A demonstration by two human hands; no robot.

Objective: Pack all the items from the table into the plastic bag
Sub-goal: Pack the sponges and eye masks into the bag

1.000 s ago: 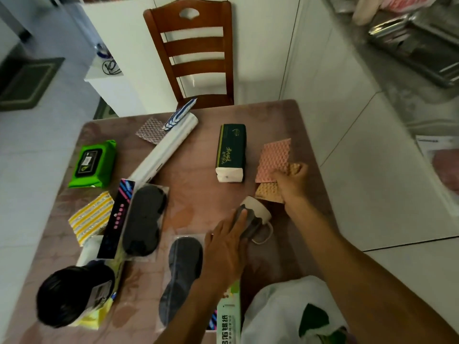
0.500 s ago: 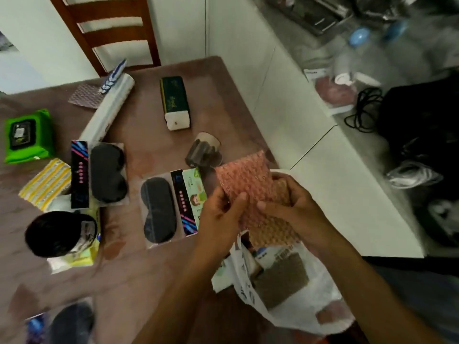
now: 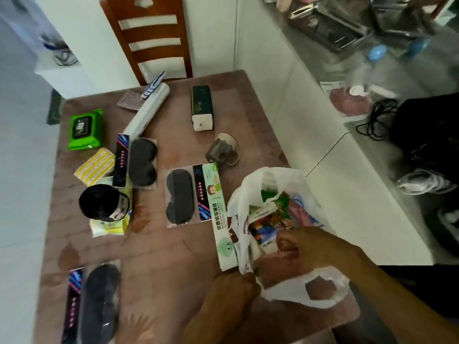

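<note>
Kitchen setting, white cabinets and a wooden chair (image 3: 154,38) behind; brown surface (image 3: 159,264) still loaded with items. Plastic bag (image 3: 250,194) at the near right edge, mouth gaping upward, several printed packets already inside. Left hand (image 3: 231,286) pinched on the bag's near rim, grip pressed together on the film. Right hand (image 3: 313,247) down inside the mouth, fingers curled around something pinkish and textured; exact grip partly hidden by the bag wall, contents of the hand not identifiable for certain.

Remaining on the surface: three packaged eye masks (image 3: 180,194), a long green-and-white box (image 3: 218,214) lying against the bag's left wall, a mug (image 3: 222,151) on its side, a dark green tissue pack (image 3: 201,108), a white roll (image 3: 147,110), a green wipes pack (image 3: 85,129), a yellow striped pack (image 3: 95,166), a black-lidded jar (image 3: 101,202) sitting on a yellow packet.

Handling judgement:
- Bag film thin, limp, slippery; likely to collapse unless the rim is held open. Handle loops the sound place to lift.
- Mug rigid, probably breakable; best taken by body or handle and set low, not dropped.
- Mask packets flat, light, slick; pinch at an edge.
- Long box light, stiff; grasp mid-length, slide in endwise.
- Tissue and wipes packs soft, squeezable, good padding around mug and jar.
- Jar probably the heaviest; wrap around the body.
</note>
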